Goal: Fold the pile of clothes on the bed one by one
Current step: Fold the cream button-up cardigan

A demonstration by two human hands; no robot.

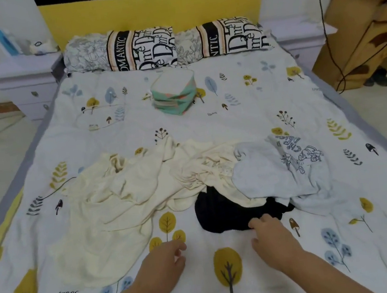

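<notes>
I see two hands low over the bed (209, 124). My left hand (162, 261) at 7 o'clock hangs loosely curled, its grip released. My right hand (270, 234) at 5 o'clock touches the black garment (221, 214); whether its grip pinches the cloth, I cannot tell. Beyond lie two more loose clothes: a cream garment (121, 205) at 10 o'clock and a pale blue shirt (277, 172) at 2 o'clock. Farther off at 12 o'clock sit one folded stack (175, 97), then two pillows (142, 48).
</notes>
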